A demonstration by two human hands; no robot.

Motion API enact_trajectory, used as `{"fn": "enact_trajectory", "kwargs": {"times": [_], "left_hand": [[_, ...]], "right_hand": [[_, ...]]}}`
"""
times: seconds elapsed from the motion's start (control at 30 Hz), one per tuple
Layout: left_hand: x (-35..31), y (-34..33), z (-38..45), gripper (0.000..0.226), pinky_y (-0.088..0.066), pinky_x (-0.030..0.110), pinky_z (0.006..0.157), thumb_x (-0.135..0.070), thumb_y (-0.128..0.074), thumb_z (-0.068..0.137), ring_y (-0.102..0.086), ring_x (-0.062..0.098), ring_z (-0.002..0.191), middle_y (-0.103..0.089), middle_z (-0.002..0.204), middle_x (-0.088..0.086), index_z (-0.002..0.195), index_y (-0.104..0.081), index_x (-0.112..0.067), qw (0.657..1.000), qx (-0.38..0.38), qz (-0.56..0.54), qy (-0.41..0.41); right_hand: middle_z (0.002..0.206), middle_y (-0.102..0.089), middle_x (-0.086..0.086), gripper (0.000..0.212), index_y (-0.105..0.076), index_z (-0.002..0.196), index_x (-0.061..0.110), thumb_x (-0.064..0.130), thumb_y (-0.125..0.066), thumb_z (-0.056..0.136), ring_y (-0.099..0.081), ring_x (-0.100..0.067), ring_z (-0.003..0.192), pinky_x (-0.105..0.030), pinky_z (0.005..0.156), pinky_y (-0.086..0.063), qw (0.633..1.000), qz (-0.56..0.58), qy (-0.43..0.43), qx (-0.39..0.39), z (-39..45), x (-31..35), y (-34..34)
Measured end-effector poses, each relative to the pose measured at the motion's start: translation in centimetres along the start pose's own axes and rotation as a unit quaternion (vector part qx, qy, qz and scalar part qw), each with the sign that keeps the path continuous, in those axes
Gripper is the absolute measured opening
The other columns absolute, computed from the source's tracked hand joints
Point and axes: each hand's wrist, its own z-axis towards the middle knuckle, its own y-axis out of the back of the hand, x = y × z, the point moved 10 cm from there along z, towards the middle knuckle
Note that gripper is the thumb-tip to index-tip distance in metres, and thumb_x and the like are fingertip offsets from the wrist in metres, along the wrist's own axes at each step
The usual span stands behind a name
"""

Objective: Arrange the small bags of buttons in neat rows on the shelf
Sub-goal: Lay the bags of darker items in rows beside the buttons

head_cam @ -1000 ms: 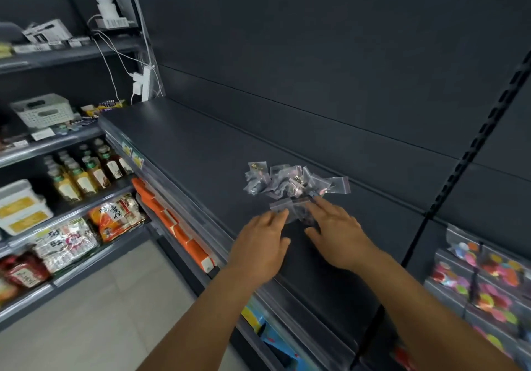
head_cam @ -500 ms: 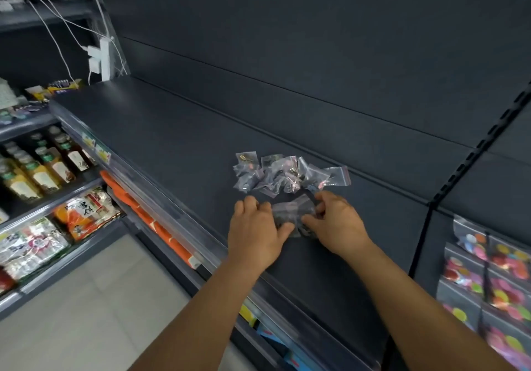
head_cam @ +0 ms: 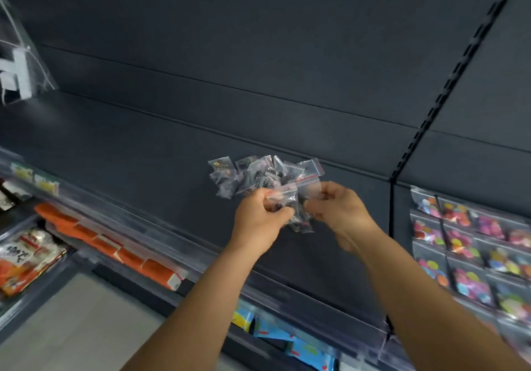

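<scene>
I see two bare forearms reaching up from the bottom edge toward a dark shelf (head_cam: pixel 129 152). The left hand (head_cam: pixel 260 221) has its fingers curled, pinching a small clear bag (head_cam: pixel 283 198) with a red zip strip, just above the shelf surface. The right hand (head_cam: pixel 342 212) pinches a second clear bag (head_cam: pixel 309 188) beside it. Just behind both hands, a loose heap of button bags (head_cam: pixel 258 173) lies on the shelf. To the right of the shelf, packets of bright coloured buttons (head_cam: pixel 471 255) sit in rows. Below the shelf at left, orange packets (head_cam: pixel 94 238) line a lower level.
</scene>
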Motion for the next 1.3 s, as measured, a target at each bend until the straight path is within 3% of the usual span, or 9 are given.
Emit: {"fn": "enact_trajectory", "kwargs": {"times": [0.1,0.27,0.43,0.53,0.7,0.83,1.0,1.2,1.3], "left_hand": [[-2.0,-1.5,-0.5,0.013,-0.052,0.031,0.068,-0.021,-0.068,0.076,-0.057,0.01,0.065,-0.064,0.069,-0.004,0.087,-0.068,-0.014,0.996,0.042,-0.071,-0.021],[-4.8,-5.9,-2.2,0.003,-0.046,0.016,0.056,-0.014,-0.066,0.083,-0.058,0.003,0.059,-0.065,0.068,-0.009,0.083,-0.066,-0.017,0.983,0.137,-0.113,-0.037],[-6.8,-10.2,-4.5,0.021,-0.047,0.013,0.063,-0.013,-0.068,0.083,-0.066,0.006,0.08,-0.072,0.091,-0.003,0.104,-0.067,-0.017,0.974,0.2,-0.098,-0.045],[-8.2,-13.2,-6.6,0.015,-0.047,0.017,0.064,-0.011,-0.066,0.082,-0.063,0.007,0.076,-0.074,0.089,0.0,0.092,-0.072,-0.021,0.963,0.245,-0.088,-0.063],[-10.7,-18.4,-9.7,0.011,-0.046,0.004,0.057,-0.013,-0.067,0.082,-0.063,-0.005,0.069,-0.072,0.085,-0.009,0.088,-0.073,-0.02,0.952,0.287,-0.077,-0.079],[-12.8,-23.7,-13.1,0.019,-0.045,0.014,0.064,-0.025,-0.065,0.087,-0.063,-0.001,0.083,-0.071,0.093,-0.009,0.104,-0.071,-0.019,0.944,0.31,-0.081,-0.082],[-15.4,-31.3,-18.1,0.025,-0.041,0.016,0.068,-0.037,-0.054,0.093,-0.055,0.0,0.077,-0.064,0.085,-0.013,0.099,-0.071,-0.019,0.94,0.323,-0.042,-0.098],[-18.4,-39.6,-23.8,0.017,-0.048,0.017,0.062,-0.031,-0.063,0.089,-0.062,0.003,0.071,-0.071,0.083,-0.007,0.094,-0.073,-0.018,0.938,0.329,-0.039,-0.1],[-19.5,-43.2,-26.2,0.018,-0.056,0.028,0.073,-0.03,-0.062,0.09,-0.067,0.014,0.076,-0.073,0.083,-0.002,0.094,-0.073,-0.017,0.933,0.343,-0.021,-0.107]], "right_hand": [[0.072,-0.063,-0.001,0.027,-0.065,0.084,0.014,-0.012,-0.06,0.079,-0.057,-0.008,0.057,-0.018,0.056,-0.045,0.997,0.076,-0.001,-0.019,-1.7,0.7,1.6],[0.097,-0.068,-0.022,0.021,-0.066,0.102,0.002,-0.005,-0.061,0.083,-0.066,-0.03,0.082,-0.033,0.082,-0.056,0.993,0.109,0.0,-0.047,-4.9,0.5,4.9],[0.08,-0.073,-0.002,0.015,-0.072,0.089,0.008,0.017,-0.06,0.09,-0.067,-0.011,0.074,-0.029,0.08,-0.056,0.982,0.155,0.0,-0.107,-9.0,-0.3,9.8],[0.07,-0.071,-0.002,0.014,-0.072,0.083,0.008,0.015,-0.062,0.089,-0.063,-0.013,0.068,-0.029,0.076,-0.055,0.97,0.167,0.001,-0.179,-11.2,-1.2,13.6],[0.069,-0.069,-0.001,0.013,-0.073,0.077,0.015,0.019,-0.065,0.087,-0.063,-0.011,0.065,-0.027,0.065,-0.054,0.941,0.159,0.021,-0.299,-15.5,-2.6,21.0],[0.065,-0.07,0.004,0.018,-0.074,0.075,0.017,0.02,-0.063,0.088,-0.062,-0.004,0.058,-0.022,0.063,-0.048,0.938,0.139,0.023,-0.316,-18.5,-4.3,26.5],[0.077,-0.073,0.0,0.016,-0.076,0.077,0.018,0.025,-0.065,0.086,-0.064,-0.015,0.077,-0.037,0.086,-0.052,0.935,0.141,0.019,-0.326,-22.2,-6.9,34.4],[0.071,-0.065,0.0,0.023,-0.074,0.077,0.014,0.02,-0.057,0.091,-0.052,-0.013,0.067,-0.032,0.07,-0.047,0.926,0.109,0.011,-0.363,-26.9,-9.4,43.9],[0.063,-0.066,0.006,0.024,-0.073,0.071,0.015,0.015,-0.057,0.09,-0.055,-0.011,0.062,-0.025,0.065,-0.047,0.92,0.091,0.01,-0.381,-28.8,-10.3,48.0]]}}
